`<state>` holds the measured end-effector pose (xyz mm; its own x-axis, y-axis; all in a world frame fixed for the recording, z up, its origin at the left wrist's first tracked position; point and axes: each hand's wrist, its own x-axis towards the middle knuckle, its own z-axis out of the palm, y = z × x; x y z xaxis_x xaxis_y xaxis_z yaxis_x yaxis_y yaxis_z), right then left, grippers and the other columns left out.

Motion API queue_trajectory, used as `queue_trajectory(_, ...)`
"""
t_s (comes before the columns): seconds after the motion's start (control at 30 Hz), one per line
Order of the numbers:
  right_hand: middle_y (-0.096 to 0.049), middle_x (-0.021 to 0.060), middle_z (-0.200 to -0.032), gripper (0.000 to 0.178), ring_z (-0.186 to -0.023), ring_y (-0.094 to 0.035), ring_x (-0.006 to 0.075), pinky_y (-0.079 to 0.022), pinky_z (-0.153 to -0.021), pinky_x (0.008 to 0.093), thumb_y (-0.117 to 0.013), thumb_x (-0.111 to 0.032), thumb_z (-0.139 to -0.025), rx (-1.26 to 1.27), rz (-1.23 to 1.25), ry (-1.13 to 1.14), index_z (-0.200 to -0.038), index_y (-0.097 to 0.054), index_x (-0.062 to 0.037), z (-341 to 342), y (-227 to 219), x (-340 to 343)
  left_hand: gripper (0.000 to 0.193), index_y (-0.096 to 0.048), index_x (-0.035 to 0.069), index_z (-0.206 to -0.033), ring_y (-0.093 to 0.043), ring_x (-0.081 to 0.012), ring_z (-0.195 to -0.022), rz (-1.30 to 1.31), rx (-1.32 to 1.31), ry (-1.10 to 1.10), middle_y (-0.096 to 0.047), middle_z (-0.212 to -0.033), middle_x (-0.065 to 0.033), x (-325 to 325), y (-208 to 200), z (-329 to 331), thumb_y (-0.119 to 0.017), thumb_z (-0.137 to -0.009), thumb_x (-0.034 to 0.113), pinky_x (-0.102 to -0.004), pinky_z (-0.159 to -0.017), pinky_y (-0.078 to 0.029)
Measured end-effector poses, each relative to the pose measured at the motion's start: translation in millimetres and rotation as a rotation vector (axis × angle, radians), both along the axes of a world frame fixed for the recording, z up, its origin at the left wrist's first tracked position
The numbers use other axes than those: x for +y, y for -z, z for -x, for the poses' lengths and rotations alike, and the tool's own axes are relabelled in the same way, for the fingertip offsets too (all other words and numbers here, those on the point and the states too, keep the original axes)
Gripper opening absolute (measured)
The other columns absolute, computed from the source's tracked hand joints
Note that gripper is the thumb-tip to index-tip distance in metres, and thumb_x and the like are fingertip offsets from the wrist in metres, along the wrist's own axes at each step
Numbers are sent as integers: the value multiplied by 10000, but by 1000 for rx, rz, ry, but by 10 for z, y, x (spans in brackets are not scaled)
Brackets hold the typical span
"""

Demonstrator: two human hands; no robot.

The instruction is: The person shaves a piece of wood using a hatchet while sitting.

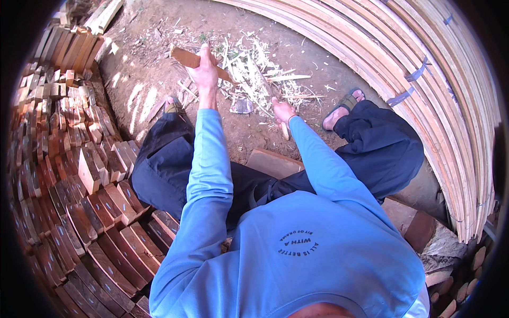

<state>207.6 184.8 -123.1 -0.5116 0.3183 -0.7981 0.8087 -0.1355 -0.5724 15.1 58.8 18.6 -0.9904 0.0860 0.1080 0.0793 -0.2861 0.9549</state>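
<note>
My left hand (205, 74) is closed round a short brown wooden board (185, 57), held tilted above the ground, its lower end pointing right. Farther right and nearer to me, my right hand (282, 109) grips a long, narrow blade-like tool (263, 80). A pale wooden end of this tool sticks out below the fist, while the thin part reaches away from me over the shavings; its exact kind is not clear. Between and beyond both hands lies a scatter of pale wood shavings (249, 58) on the dirt. Board and tool are apart.
Stacked cut wood blocks (106, 206) fill the left side. Long, thin planks (371, 45), tied with dark strips, curve along the right. My sandaled feet (342, 111) stand either side of the shavings on bare dirt (154, 37). A wooden block (273, 163) lies between my legs.
</note>
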Motion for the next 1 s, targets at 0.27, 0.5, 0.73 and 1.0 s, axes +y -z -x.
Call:
queue_trajectory(0.27,-453,74,-504,598,-387,-454,180,-432,-396,381,-400,-493,-993,24,17,12,-649,-494,-13,23,13,-17,300,-490,83,-671,-388,-69,-465,41,47,6,-437,-555,34,28,4,-7,-609,-935,160,-266,-443,-341)
queue_trajectory(0.5,-446,58,-494,623,-380,-444,174,-426,-389,373,-400,-544,-976,52,-33,-60,-626,-477,-34,52,-97,-85,405,-398,120,-583,-295,-85,-451,-34,-19,-54,-345,-520,31,-43,-62,121,-565,-950,146,-286,-458,-279)
queue_trajectory(0.73,-573,142,-562,759,-471,-588,245,-518,-495,395,-358,-618,-942,-40,-72,-305,-679,-566,62,-2,-22,-129,332,-486,101,-689,-359,-78,-454,-20,9,-41,-402,-535,33,-176,56,213,-583,-980,229,-270,-441,-312)
queue_trajectory(1.0,-563,146,-551,754,-465,-598,257,-535,-529,380,-329,-602,-959,88,-91,-268,-718,-579,67,121,-252,-260,315,-487,102,-709,-364,-71,-473,-31,3,-9,-412,-559,36,-72,61,170,-565,-994,213,-252,-447,-311)
